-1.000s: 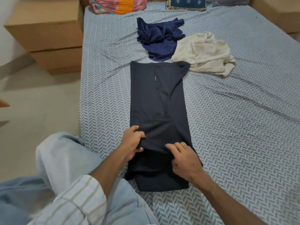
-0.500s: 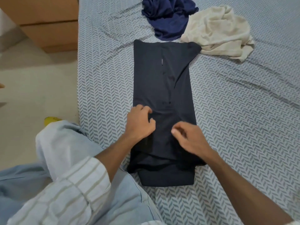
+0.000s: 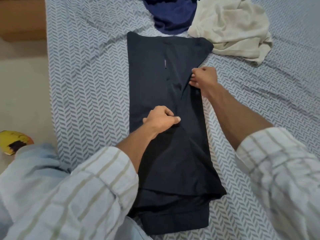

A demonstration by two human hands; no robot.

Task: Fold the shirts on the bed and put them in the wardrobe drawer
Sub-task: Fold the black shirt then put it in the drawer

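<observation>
A dark navy shirt (image 3: 155, 80), folded into a long strip, is laid lengthwise at the centre of the bed (image 3: 86, 84), its far end toward 12 o'clock and its doubled near end toward 6 o'clock. Its middle is pinched by the curled fingers and thumb of the left hand (image 3: 160, 118), while a fold on its edge at about 2 o'clock is grasped by the clenched fingers of the right hand (image 3: 204, 78). Beyond its far end, a crumpled blue shirt (image 3: 173, 14) is seen at 12 o'clock and a crumpled cream shirt (image 3: 230, 26) at 1 o'clock, the latter touching the strip's corner.
</observation>
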